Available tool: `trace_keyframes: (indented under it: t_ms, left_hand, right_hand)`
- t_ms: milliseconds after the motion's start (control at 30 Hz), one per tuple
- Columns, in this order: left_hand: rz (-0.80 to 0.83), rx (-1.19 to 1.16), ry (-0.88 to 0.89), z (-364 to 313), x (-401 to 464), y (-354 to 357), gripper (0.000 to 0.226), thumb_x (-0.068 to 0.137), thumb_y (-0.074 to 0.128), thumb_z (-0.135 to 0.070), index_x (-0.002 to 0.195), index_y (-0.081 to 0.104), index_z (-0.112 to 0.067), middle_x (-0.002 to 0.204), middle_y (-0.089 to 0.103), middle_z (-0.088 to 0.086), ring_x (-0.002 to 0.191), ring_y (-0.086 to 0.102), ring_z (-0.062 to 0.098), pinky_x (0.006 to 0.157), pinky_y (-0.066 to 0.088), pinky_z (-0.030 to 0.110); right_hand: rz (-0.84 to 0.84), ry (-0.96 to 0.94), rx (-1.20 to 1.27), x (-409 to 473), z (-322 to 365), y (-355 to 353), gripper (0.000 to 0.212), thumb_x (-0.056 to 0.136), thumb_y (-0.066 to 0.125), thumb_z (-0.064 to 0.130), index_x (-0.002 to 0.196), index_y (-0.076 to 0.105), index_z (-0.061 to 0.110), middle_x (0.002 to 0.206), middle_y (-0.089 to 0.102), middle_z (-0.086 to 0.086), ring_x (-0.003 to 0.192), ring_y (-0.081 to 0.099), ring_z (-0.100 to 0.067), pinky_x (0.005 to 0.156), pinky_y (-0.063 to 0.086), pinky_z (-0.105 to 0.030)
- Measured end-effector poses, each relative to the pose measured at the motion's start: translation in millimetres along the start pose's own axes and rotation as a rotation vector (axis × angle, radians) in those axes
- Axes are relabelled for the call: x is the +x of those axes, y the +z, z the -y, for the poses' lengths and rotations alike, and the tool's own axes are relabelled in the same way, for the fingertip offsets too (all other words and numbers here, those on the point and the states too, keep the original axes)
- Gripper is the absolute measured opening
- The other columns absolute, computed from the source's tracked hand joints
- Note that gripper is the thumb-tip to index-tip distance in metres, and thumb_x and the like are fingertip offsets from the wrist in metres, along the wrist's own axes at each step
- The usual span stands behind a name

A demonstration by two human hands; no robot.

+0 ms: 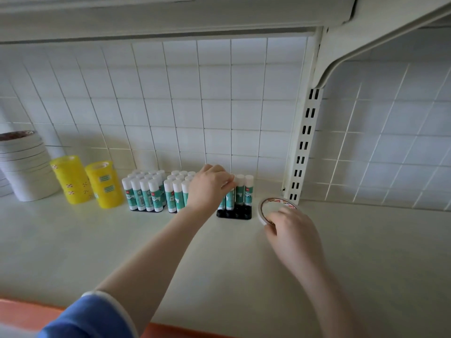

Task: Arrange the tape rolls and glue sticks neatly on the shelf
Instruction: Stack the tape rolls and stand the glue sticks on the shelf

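Glue sticks (240, 191) stand upright, caps up, in a black tray (234, 214); the left hand (210, 186) pinches one. At four o'clock, the right hand (290, 228) grips a tape roll (264, 211) tilted on edge on the shelf (122, 240).

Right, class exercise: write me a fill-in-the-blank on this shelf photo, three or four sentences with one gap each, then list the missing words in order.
1. The two stacks of tape beside the glue sticks are ____ in colour.
2. The right hand holds a roll of ____.
3. The left hand reaches the glue sticks standing in the ____ of the three black trays.
4. That tray's front row of holes is ____.

Missing words: yellow; tape; rightmost; empty
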State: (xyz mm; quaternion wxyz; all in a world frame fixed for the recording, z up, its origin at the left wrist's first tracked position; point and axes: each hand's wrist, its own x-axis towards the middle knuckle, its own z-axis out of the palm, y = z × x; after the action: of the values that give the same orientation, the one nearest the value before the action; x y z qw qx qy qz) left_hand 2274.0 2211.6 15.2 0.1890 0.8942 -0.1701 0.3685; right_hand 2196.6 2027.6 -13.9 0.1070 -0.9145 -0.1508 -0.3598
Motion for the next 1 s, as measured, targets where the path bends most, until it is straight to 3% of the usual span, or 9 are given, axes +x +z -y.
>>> trace_keyframes:
  t_ms: [67, 200, 400, 467, 600, 667, 833, 1000]
  left_hand:
    - [-0.013, 0.038, 0.024, -2, -2, 2, 0.011, 0.075, 0.069, -0.02, 0.069, 0.071, -0.011, 0.071, 0.065, 0.001, 0.07, 0.057, 0.03, 0.05, 0.034, 0.027]
    - [-0.046, 0.077, 0.051, -5, -4, 5, 0.013, 0.074, 0.065, -0.02, 0.065, 0.068, -0.011, 0.067, 0.062, 0.0, 0.065, 0.057, 0.029, 0.044, 0.041, 0.029]
    - [0.01, 0.14, 0.066, -7, -3, 0, 0.011, 0.073, 0.076, -0.014, 0.067, 0.068, -0.01, 0.067, 0.061, 0.002, 0.063, 0.055, 0.028, 0.042, 0.038, 0.028]
    - [0.043, 0.157, 0.044, -10, -2, -2, 0.01, 0.079, 0.072, -0.017, 0.074, 0.07, -0.009, 0.074, 0.063, 0.004, 0.07, 0.057, 0.029, 0.046, 0.041, 0.031]
    - [0.128, 0.163, -0.066, -18, 1, -12, 0.027, 0.092, 0.056, -0.032, 0.109, 0.066, -0.015, 0.104, 0.062, 0.002, 0.098, 0.053, 0.023, 0.068, 0.041, 0.031]
    - [0.109, 0.146, -0.1, -20, -1, -23, 0.03, 0.091, 0.057, -0.035, 0.114, 0.063, -0.016, 0.109, 0.062, 0.0, 0.103, 0.053, 0.021, 0.073, 0.043, 0.031]
    - [-0.039, 0.183, -0.14, -4, -31, -65, 0.019, 0.082, 0.07, -0.024, 0.096, 0.07, -0.011, 0.093, 0.067, 0.004, 0.089, 0.06, 0.029, 0.065, 0.046, 0.033]
    - [-0.056, 0.281, -0.253, 36, -77, -117, 0.014, 0.078, 0.074, -0.021, 0.088, 0.07, -0.013, 0.084, 0.066, 0.003, 0.082, 0.061, 0.03, 0.06, 0.047, 0.032]
  right_hand:
    - [-0.006, 0.004, 0.009, -2, -2, 0, 0.056, 0.046, 0.08, 0.001, 0.053, 0.028, 0.023, 0.048, 0.045, 0.0, 0.046, 0.048, -0.024, 0.046, 0.029, -0.024]
    - [0.003, 0.024, 0.012, -5, -7, -1, 0.054, 0.048, 0.079, 0.0, 0.052, 0.03, 0.022, 0.049, 0.045, 0.001, 0.046, 0.047, -0.024, 0.05, 0.025, -0.023]
    - [0.021, 0.039, -0.031, -6, -8, -9, 0.039, 0.042, 0.085, 0.003, 0.043, 0.048, 0.015, 0.048, 0.048, 0.0, 0.046, 0.051, -0.024, 0.043, 0.041, -0.026]
    - [0.022, 0.037, -0.048, -5, -9, -11, 0.04, 0.041, 0.086, 0.004, 0.042, 0.047, 0.014, 0.048, 0.049, -0.001, 0.047, 0.053, -0.025, 0.045, 0.044, -0.028]
    - [-0.012, 0.049, -0.042, -1, -9, -17, 0.038, 0.04, 0.086, 0.004, 0.043, 0.049, 0.013, 0.047, 0.05, -0.003, 0.045, 0.052, -0.027, 0.047, 0.047, -0.029]
    - [-0.029, 0.042, -0.026, 1, -7, -22, 0.034, 0.042, 0.085, 0.004, 0.046, 0.052, 0.012, 0.048, 0.05, -0.003, 0.046, 0.052, -0.027, 0.049, 0.048, -0.03]
    - [-0.08, -0.038, 0.05, 9, 6, -29, 0.029, 0.049, 0.082, 0.002, 0.05, 0.055, 0.011, 0.051, 0.051, -0.003, 0.049, 0.053, -0.028, 0.05, 0.047, -0.031]
    - [-0.09, -0.118, 0.105, 32, 46, -28, 0.02, 0.055, 0.079, -0.001, 0.055, 0.06, 0.007, 0.062, 0.061, -0.009, 0.057, 0.058, -0.031, 0.051, 0.046, -0.031]
